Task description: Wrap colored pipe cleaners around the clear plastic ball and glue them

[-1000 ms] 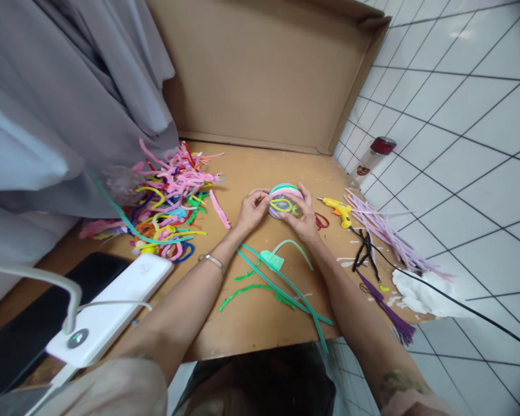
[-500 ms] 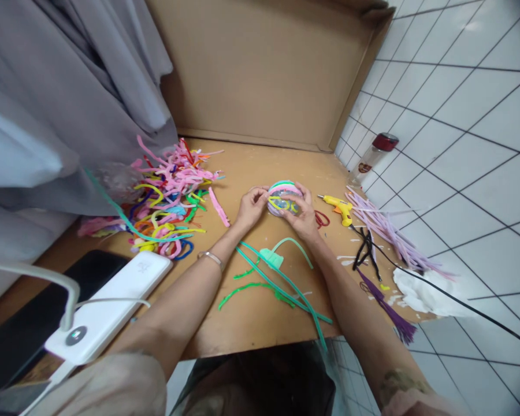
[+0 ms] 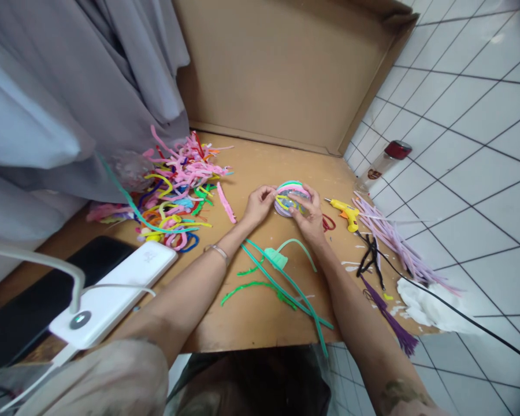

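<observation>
A round piece (image 3: pixel 291 186) with green, pink and lilac bands and a yellow strip across its clear middle sits between my hands. My left hand (image 3: pixel 261 203) pinches at the left end of the yellow strip, at the rim. My right hand (image 3: pixel 309 212) grips the right side of the round piece, its fingers reaching over the middle. Nearer to me on the table lie a pale green piece (image 3: pixel 276 258) with a curved stem, long teal stems (image 3: pixel 281 287) that cross, and bright green stems (image 3: pixel 251 284).
Tangled coloured stems (image 3: pixel 186 167) lie at the left, beyond a white power bank (image 3: pixel 112 294). To the right are a yellow glue gun (image 3: pixel 346 214) with a black cord, lilac stems (image 3: pixel 385 234), a purple tassel (image 3: pixel 387 315) and a red-capped bottle (image 3: pixel 383 164).
The whole view has shifted, so most things appear slightly further right. Both hands remain at the round piece, and the fingers of my right hand have shifted slightly over its middle.
</observation>
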{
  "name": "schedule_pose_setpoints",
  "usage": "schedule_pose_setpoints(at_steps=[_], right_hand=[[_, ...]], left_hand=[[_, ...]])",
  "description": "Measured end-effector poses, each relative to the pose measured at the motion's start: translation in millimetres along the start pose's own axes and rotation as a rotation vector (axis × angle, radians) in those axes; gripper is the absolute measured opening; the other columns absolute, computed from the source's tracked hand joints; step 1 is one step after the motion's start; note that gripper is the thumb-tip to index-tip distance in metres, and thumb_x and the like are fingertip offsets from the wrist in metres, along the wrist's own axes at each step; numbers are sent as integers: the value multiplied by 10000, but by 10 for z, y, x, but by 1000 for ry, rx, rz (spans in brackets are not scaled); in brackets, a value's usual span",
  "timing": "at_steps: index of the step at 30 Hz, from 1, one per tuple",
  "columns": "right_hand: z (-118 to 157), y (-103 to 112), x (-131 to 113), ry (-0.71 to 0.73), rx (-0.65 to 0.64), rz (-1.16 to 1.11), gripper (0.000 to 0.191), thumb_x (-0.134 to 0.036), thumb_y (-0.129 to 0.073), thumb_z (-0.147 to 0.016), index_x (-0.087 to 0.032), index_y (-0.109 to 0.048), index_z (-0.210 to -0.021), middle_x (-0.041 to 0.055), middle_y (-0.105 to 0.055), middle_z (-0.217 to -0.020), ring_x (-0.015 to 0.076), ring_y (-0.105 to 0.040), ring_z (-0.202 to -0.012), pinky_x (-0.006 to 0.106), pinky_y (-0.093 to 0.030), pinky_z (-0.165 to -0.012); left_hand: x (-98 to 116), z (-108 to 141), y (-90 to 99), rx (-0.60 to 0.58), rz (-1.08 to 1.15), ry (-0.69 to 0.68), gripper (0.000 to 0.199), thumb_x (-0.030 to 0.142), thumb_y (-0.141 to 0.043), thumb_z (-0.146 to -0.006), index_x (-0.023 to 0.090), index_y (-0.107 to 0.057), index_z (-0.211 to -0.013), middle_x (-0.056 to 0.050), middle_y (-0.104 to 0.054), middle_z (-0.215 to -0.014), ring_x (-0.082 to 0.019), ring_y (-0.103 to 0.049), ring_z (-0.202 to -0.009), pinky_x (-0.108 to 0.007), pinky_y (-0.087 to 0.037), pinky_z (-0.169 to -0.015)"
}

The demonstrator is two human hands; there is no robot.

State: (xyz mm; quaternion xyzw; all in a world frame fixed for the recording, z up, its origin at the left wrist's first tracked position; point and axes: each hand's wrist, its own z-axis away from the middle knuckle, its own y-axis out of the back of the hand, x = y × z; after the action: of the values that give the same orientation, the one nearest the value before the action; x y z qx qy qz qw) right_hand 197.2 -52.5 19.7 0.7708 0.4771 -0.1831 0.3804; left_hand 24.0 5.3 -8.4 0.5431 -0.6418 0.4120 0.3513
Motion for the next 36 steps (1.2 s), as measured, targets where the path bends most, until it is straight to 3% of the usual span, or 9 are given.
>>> schedule_pose_setpoints(at_steps=[8, 18, 30, 36], right_hand=[[-64, -29, 44, -21, 5, -3, 401, -586, -661, -863, -282, -780, -1097, 88, -476, -1493, 323, -406, -1445, 556, -284, -1250], [-110, -14, 120, -4, 25, -60, 373, -541, -697, -852, -287, -788, -1110, 84, -513, -1468, 307, -436, -1434, 530, -328, -1229], [-119, 15, 122, -7, 32, -54, 335, -544, -710, -840, -295, -803, -1042, 86, -551, -1409, 297, -506, -1368, 524, -367, -1201], [-117, 3, 124, 7, 37, -8, 338, -545, -695, -849, -289, -800, -1043, 86, -557, -1399, 301, -495, -1379, 524, -368, -1200]], left_hand=[[10, -9, -41, 52, 37, 91, 268, 417, -741, -802, 162, -660, -776, -14, -699, -761, -145, -618, -741, -285, -521, -784], [15, -30, -82, 90, 46, 110, 189, 313, -704, -818, 156, -643, -731, 8, -654, -706, -123, -578, -692, -258, -485, -746], [8, -34, -88, 83, 25, 49, 271, 424, -719, -796, 175, -624, -745, 1, -652, -713, -127, -570, -680, -265, -486, -713], [-36, -61, -118, 133, 118, 59, 307, 384, -796, -721, 189, -573, -805, 11, -647, -780, -109, -583, -716, -231, -494, -710]])
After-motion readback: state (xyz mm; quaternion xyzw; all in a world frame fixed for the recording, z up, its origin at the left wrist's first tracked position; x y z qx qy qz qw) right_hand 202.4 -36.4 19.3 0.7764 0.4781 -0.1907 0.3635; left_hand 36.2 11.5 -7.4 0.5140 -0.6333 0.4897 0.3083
